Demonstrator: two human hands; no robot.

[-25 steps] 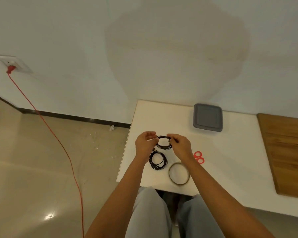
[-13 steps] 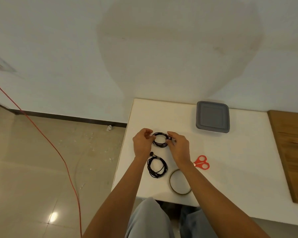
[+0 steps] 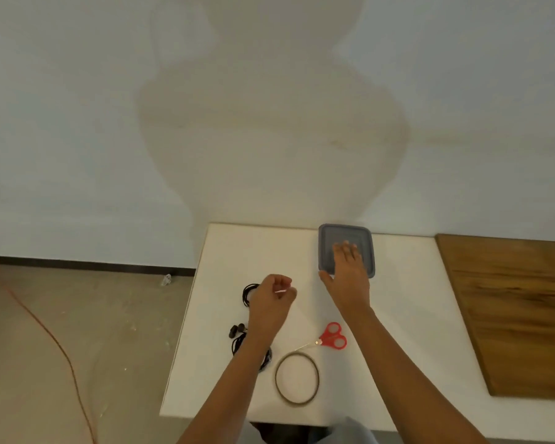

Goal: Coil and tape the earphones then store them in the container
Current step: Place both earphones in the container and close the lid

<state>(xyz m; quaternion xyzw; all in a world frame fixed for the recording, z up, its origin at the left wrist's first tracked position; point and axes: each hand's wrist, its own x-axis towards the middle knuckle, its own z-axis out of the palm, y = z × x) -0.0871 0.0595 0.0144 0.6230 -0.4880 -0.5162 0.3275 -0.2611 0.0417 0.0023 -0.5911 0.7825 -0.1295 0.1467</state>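
My left hand (image 3: 274,298) is closed on a black coil of earphones (image 3: 247,294), whose loop sticks out to the left of the fist. A small pale strip shows between the fingers. A second black earphone coil (image 3: 236,336) lies on the white table (image 3: 407,315), partly under my left forearm. The grey lidded container (image 3: 367,238) stands at the table's back edge. My right hand (image 3: 346,270) lies flat on its lid with fingers spread and the thumb at the near left corner.
Red-handled scissors (image 3: 333,336) lie between my forearms. A ring of tape (image 3: 297,382) sits near the front edge. A wooden board (image 3: 513,312) covers the table's right side. To the left, the floor carries a red cable (image 3: 55,344).
My right hand let go of the coil and reached forward onto the container lid. My left hand keeps the coil and has shifted slightly towards me. The head camera moved closer.
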